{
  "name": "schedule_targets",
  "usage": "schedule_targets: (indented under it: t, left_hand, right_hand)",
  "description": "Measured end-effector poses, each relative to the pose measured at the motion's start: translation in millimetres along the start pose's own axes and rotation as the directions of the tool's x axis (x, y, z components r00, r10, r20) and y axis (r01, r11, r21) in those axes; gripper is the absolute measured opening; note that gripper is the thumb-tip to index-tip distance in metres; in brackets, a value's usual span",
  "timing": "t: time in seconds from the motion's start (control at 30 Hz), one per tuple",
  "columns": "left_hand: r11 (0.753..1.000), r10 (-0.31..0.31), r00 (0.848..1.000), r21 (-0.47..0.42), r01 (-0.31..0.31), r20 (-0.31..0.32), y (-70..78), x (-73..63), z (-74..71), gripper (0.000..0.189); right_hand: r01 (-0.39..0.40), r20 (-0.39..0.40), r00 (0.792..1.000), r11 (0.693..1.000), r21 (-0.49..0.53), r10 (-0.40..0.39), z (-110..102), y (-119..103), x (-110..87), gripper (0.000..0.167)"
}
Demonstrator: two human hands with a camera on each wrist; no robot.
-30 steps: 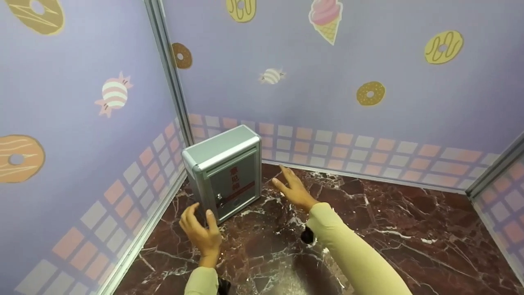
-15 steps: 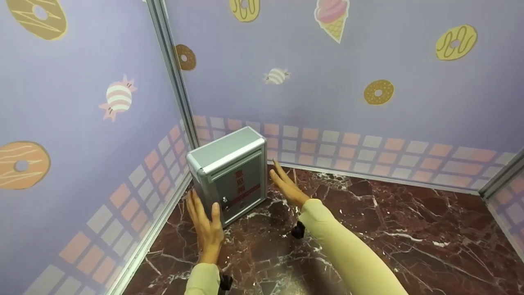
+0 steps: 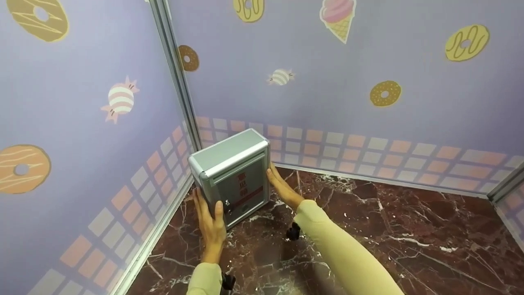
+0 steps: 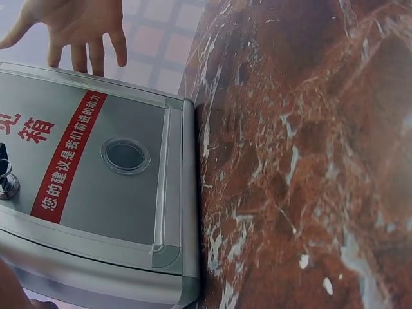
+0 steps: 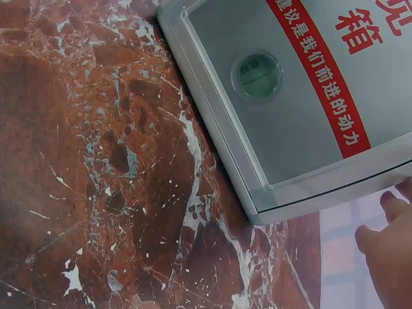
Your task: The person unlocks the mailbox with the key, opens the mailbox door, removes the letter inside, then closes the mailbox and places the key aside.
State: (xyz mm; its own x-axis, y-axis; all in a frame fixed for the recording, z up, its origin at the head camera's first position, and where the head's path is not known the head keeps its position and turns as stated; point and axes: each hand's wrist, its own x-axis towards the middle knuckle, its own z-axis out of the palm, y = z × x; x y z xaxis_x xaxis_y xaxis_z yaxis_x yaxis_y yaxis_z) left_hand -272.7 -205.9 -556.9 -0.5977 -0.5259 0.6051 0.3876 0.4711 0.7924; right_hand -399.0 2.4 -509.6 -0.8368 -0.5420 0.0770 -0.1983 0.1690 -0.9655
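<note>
A silver-grey metal suggestion box (image 3: 217, 184) stands upright on the marbled floor in the corner. Red characters, a red band and a small lock with a key (image 3: 228, 203) mark its front. My left hand (image 3: 213, 229) lies along the box's left side, fingers extended, thumb up by the front edge. Against the right side rests my right hand (image 3: 284, 188), its fingers fairly straight and reaching backward. The left wrist view shows the right hand (image 4: 80, 29) at the box's far edge. In the right wrist view that hand (image 5: 393, 251) is partly cut off beside the box.
Purple wall panels (image 3: 307, 102) with sweets and doughnut pictures enclose the corner behind and to the left. A metal corner post (image 3: 176, 73) rises just behind the box. Reddish-brown marbled floor (image 3: 360, 229) spreads to the right and front.
Both hands have moved in from a short distance away to the two sides of the suggestion box. The box's place on the floor looks unchanged; the view has shifted slightly.
</note>
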Motion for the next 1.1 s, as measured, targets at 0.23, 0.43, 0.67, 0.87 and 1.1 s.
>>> schedule_targets:
  t: [0.23, 0.43, 0.67, 0.87, 1.1]
  left_hand:
    - [1.000, -0.017, 1.000, -0.018, 0.017, 0.021, -0.3, -5.1, -1.2, 0.073]
    - [0.998, -0.048, 0.998, -0.026, 0.049, 0.034, 3.8, -3.6, 1.2, 0.074]
    - [0.998, -0.055, 0.998, -0.040, 0.056, 0.028, 5.2, 0.7, 5.7, 0.073]
    - [0.995, -0.065, 0.996, -0.071, 0.070, 0.065, 6.8, -0.2, 18.7, 0.072]
    - [0.991, -0.072, 0.987, -0.103, 0.088, 0.146, 13.6, -7.8, 48.3, 0.073]
  right_hand:
    - [-0.029, 0.021, 0.999, 1.000, 0.012, 0.029, 1, 4, -4.8, 0.074]
    - [-0.025, 0.015, 1.000, 1.000, 0.009, 0.025, -1, 3, -5.9, 0.071]
    - [0.006, -0.005, 1.000, 1.000, 0.019, -0.006, -6, 1, -13.7, 0.063]
    - [0.037, -0.028, 0.999, 0.998, 0.047, -0.035, -16, -17, -45.6, 0.061]
    - [0.052, -0.112, 0.993, 0.999, 0.016, -0.050, -38, -25, -85.5, 0.061]
